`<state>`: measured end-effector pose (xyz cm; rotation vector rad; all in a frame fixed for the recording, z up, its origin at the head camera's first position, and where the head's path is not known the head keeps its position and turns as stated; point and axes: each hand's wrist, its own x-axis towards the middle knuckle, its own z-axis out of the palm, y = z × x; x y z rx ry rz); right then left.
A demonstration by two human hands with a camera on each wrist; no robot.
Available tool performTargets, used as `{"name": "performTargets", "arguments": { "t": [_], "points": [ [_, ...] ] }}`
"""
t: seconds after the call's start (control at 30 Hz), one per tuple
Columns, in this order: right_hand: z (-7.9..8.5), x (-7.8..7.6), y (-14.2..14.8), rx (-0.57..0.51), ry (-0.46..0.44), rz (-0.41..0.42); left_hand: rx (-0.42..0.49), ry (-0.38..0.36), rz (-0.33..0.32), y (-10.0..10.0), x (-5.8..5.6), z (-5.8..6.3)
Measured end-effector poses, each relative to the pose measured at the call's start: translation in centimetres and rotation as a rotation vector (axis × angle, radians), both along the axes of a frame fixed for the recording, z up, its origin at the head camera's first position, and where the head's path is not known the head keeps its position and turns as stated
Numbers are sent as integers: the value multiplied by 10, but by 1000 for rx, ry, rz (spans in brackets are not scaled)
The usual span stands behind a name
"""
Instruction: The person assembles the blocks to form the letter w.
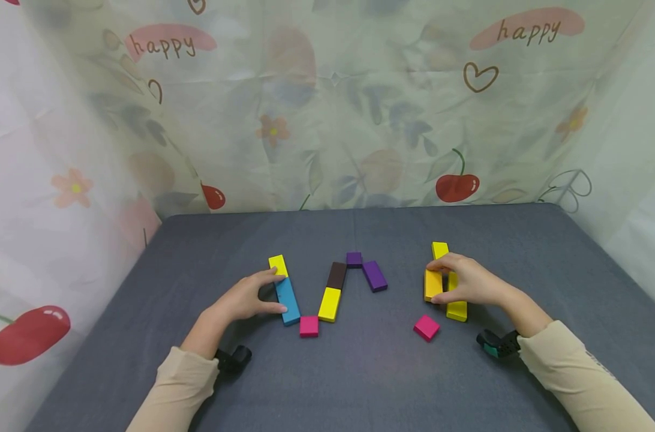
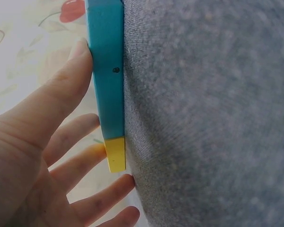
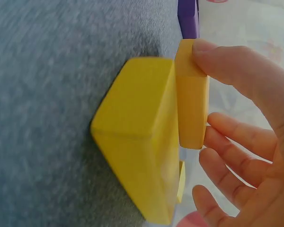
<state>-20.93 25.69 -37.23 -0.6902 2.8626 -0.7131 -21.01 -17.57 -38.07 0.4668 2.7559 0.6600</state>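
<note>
My left hand [image 1: 246, 297] lies along the left side of a blue block [image 1: 288, 301], with thumb and fingertips touching its edge. A small yellow block [image 2: 116, 156] continues from the blue one's far end, a fingertip right beside it. My right hand [image 1: 470, 279] pinches an orange-yellow block [image 1: 433, 286] lengthwise between thumb and fingers. Under that hand, a long yellow block [image 3: 137, 123] lies on the cloth, partly covered in the head view. Another yellow block [image 1: 439, 249] shows just beyond the fingers. A pink square block [image 1: 427, 328] lies nearer the front.
Between the hands, a pink block [image 1: 308, 326], a yellow block [image 1: 330, 305], a dark brown block [image 1: 336, 276], a purple square [image 1: 354, 260] and a purple rectangle [image 1: 375, 276] form a zigzag. A grey cloth-covered table [image 1: 360, 378] bears everything; a printed curtain [image 1: 333, 120] hangs behind.
</note>
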Motion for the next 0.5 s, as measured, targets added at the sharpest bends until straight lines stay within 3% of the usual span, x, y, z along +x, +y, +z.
{"name": "performTargets", "arguments": {
  "t": [0.5],
  "points": [
    [1, 0, -16, -12, 1, 64, -6, -5, -5, 0, -1, 0]
  ]
}}
